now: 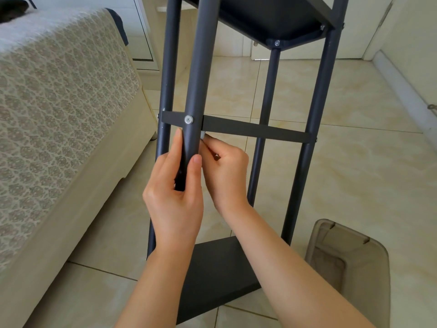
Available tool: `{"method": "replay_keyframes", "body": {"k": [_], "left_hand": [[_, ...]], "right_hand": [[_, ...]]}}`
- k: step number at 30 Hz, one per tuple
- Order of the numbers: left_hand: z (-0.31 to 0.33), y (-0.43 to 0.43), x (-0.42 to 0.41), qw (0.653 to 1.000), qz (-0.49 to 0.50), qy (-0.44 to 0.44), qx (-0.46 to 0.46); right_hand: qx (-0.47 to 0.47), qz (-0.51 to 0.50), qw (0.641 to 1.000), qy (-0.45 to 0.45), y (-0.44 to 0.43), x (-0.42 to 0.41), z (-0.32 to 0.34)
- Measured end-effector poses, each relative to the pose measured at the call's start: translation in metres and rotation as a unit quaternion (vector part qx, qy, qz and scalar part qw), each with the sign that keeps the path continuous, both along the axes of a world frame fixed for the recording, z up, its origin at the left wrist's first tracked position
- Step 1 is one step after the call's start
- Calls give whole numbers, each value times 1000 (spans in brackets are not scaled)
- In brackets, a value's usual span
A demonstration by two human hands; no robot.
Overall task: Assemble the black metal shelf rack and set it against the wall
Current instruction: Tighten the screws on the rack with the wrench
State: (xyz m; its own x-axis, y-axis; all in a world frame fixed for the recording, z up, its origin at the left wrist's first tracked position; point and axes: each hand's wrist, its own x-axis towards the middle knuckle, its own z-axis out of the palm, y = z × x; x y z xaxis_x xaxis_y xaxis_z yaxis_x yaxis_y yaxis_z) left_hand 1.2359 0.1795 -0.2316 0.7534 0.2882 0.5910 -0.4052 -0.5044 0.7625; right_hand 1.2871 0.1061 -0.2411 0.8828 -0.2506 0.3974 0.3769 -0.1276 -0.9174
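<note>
Fingers of the left hand are curling round the near post of the black metal shelf rack, steadying it below the crossbar. The right hand is pinching a small pale piece behind that post, under the screw; whether it is a nut I cannot tell. The rack is standing on the tiled floor beside the covered couch, apart from the wall. Fastening this joint seems the step in hand. Next, the piece is likely needing tightening while the post is being held still.
</note>
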Motion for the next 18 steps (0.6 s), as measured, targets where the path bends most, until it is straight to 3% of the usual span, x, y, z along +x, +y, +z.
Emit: {"method": "replay_keyframes", "body": {"k": [9, 18], "left_hand": [[-1, -1, 2, 1000, -3, 1, 7], [-3, -1, 2, 1000, -7, 4, 10]], "right_hand": [[53, -6, 998, -20, 4, 9, -9], [7, -6, 1000, -1, -4, 0, -6]]}}
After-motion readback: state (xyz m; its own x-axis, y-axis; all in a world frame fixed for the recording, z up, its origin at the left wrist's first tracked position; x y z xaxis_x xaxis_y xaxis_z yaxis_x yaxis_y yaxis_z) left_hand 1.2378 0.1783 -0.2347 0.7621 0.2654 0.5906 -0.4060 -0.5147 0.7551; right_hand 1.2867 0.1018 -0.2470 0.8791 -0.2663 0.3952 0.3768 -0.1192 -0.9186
